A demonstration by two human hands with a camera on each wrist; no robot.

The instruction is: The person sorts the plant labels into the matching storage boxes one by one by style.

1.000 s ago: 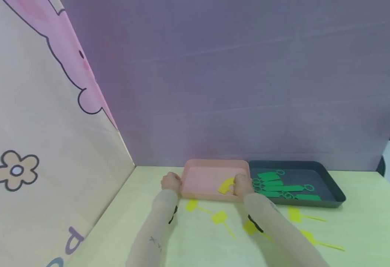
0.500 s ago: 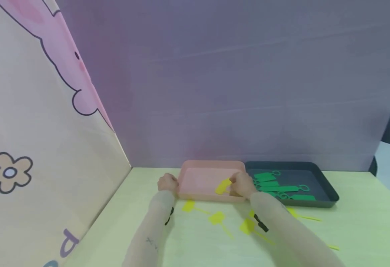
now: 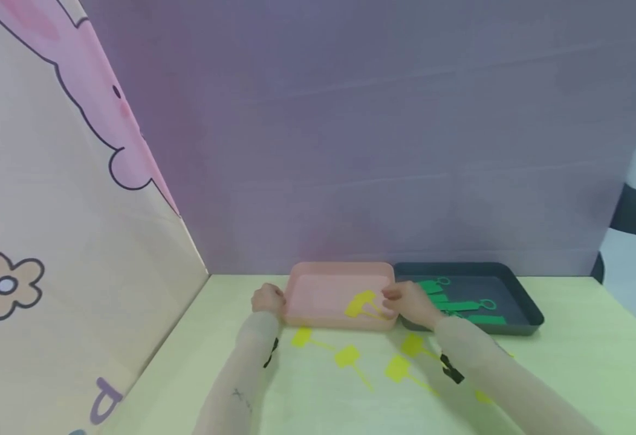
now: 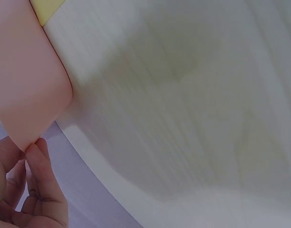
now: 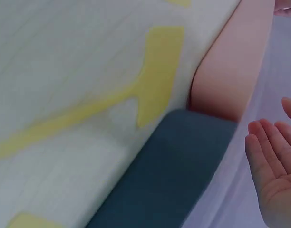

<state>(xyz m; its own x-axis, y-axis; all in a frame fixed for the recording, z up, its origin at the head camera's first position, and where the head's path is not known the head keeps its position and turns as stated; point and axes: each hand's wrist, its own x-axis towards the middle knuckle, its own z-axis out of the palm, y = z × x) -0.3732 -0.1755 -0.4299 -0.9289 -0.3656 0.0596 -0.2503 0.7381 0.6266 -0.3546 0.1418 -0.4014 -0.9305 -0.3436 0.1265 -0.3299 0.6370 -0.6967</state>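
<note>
My left hand (image 3: 268, 298) pinches the left rim of a pink tray (image 3: 318, 293); the left wrist view shows thumb and fingertips on its rim (image 4: 29, 137). Inside the tray's right part lies a flat yellow mallet-shaped piece (image 3: 357, 304), perhaps overlapping another. My right hand (image 3: 413, 303) is above the edge where the pink tray meets a dark tray (image 3: 522, 302). It holds nothing; the right wrist view shows extended fingers (image 5: 266, 147) with the thumb apart. Several flat green pieces with ring ends (image 3: 467, 306) lie in the dark tray, partly hidden by this hand.
Several yellow mallet-shaped pieces (image 3: 397, 367) lie on the pale table (image 3: 307, 399) in front of the trays, some partly hidden by my right arm. A purple-grey cloth wall (image 3: 350, 151) stands behind, and a printed panel (image 3: 106, 272) borders the left.
My right hand has let go of the yellow mallet-shaped piece in the pink tray and moved right, its fingers loosening. The left hand still holds the rim. The view has turned slightly right.
</note>
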